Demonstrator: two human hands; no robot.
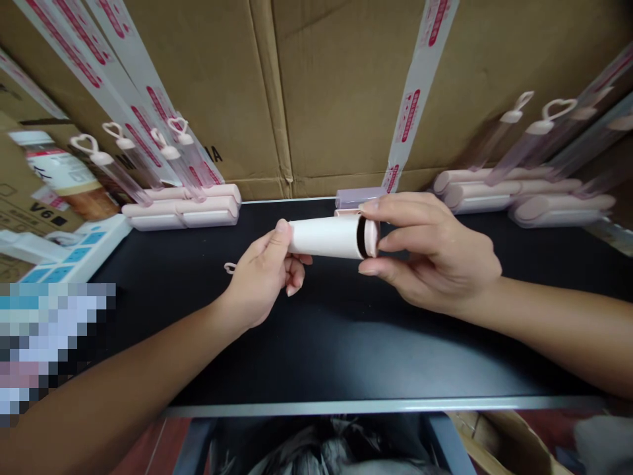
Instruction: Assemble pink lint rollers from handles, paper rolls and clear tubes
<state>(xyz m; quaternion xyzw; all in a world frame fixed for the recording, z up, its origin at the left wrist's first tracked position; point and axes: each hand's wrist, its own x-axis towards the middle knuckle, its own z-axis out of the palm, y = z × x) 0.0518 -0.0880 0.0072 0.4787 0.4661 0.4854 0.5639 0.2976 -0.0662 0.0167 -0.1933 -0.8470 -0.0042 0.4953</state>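
Big cardboard boxes (346,86) at the back, black table (316,343) in front. Pink lint rollers (182,211) sit in a row on the left, another bunch (524,194) on the right. Over the middle of the table, the white roll (329,237) lies sideways between both hands: right hand (435,257) pinching its pink end cap (372,237), left hand (262,277) gripping the other end with thumb and fingers.

Both forearms reach inward, the left hand (262,277) pinching with thumb up (fingers curled) and the right hand (430,254) cupped.
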